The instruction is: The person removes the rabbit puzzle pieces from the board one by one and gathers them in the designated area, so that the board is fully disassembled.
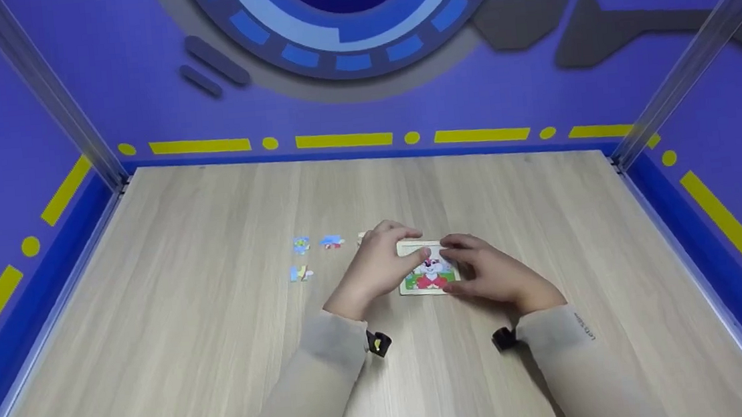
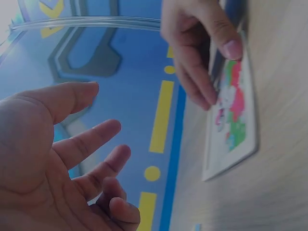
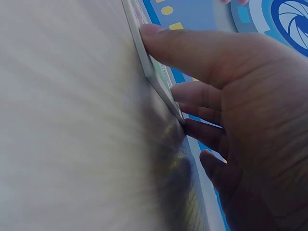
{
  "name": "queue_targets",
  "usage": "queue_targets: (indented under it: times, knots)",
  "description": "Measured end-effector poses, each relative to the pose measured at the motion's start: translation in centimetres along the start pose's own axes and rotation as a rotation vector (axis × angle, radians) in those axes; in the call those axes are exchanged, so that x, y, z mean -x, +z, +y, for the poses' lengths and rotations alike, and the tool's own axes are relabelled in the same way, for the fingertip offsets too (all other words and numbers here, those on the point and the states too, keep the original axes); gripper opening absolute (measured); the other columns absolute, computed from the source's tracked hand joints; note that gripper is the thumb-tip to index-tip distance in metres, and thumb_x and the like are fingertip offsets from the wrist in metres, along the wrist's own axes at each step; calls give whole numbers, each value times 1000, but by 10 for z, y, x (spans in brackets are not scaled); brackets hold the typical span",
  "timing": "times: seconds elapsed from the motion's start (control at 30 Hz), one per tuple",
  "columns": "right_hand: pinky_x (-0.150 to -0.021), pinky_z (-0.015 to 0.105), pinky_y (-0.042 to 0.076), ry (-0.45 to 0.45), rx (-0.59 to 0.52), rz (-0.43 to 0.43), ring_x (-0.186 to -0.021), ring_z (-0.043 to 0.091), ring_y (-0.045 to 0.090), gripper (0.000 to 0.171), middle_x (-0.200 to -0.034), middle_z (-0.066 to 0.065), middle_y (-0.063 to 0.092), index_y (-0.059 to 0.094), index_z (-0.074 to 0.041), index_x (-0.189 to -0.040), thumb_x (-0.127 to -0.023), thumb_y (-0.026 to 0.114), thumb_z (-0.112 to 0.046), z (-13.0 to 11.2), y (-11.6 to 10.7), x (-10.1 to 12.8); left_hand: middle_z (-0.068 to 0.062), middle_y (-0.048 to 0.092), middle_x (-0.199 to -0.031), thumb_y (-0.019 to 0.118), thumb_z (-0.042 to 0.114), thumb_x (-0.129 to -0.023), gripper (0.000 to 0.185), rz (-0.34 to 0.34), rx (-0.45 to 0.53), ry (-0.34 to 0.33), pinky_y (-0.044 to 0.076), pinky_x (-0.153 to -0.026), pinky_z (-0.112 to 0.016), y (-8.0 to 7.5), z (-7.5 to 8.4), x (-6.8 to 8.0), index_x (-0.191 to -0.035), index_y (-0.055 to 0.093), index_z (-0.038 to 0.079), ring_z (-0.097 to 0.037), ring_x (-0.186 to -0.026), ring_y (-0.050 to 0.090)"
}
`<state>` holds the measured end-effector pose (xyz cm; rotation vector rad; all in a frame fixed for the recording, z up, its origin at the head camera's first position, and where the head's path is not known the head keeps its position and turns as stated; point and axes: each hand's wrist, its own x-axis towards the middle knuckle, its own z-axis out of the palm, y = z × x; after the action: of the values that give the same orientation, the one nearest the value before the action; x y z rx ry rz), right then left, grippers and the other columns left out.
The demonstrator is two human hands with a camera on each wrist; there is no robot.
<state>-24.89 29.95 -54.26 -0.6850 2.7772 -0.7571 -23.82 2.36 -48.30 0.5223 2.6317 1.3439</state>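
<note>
Wooden tabletop (image 1: 223, 356): light grain, fills lower two thirds of head view; puzzle board (image 1: 428, 277) lies flat on it, just right of frame centre.
Puzzle board: small pale-framed card with a pink, white and green cartoon picture; long axis is read as running from near edge to far edge of the table, though hands cover much of it.
Right hand (image 1: 494, 275): laid on the board's right side; in the right wrist view the thumb (image 3: 192, 48) is pressed on the board's edge (image 3: 144, 62) and the fingers (image 3: 202, 96) are curled down onto its face. Board is pinned and lightly pinched, not lifted.
Left hand (image 1: 376, 265): placed at the board's upper left corner in head view; in the left wrist view (image 2: 62, 159) the palm is seen open, fingers relaxed and spread, nothing held. Contact with the board cannot be confirmed, possibly just fingertips.
Loose pieces (image 1: 314, 254): three small blue-toned bits are scattered left of the left hand, centre-left of head view; a fourth pale bit (image 1: 361, 237) is partly hidden by the knuckles.
Key relation: loose pieces lie to the left of the board, so the left hand is nearer them; the board is held down by the right.
Walls (image 1: 132, 88): purple with yellow dashes.
</note>
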Motion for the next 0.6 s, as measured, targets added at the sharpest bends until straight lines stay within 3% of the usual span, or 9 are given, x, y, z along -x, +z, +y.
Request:
queue_targets:
  times: [0.27, 0.43, 0.6]
  knots:
    - [-135, 63, 39, -13, 1, 4, -166, 39, 45, 74, -177, 10, 48, 61, -10, -162, -100, 85, -42, 1, -2, 1, -11, 63, -159, 77, 29, -107, 47, -46, -43, -39, 46, -130, -51, 25, -18, -9, -151, 72, 11, -37, -151, 57]
    - [-136, 62, 37, -6, -2, -5, -167, 38, 43, 77, -178, 9, 47, 60, -9, -164, -101, 84, -45, 2, 0, 1, -15, 64, -154, 82, 20, -103, 52, -50, -119, -46, 49, -126, -49, 39, -31, -14, -152, 70, 7, -39, -145, 59]
    - [-136, 60, 37, -18, -23, 3, -167, 37, 43, 76, -177, 10, 47, 62, -9, -162, -100, 85, -46, 2, 1, 1, -14, 64, -149, 85, 27, -101, 53, -61, -196, -36, 52, -118, -45, 48, -39, -17, -149, 73, 8, -37, -134, 59]
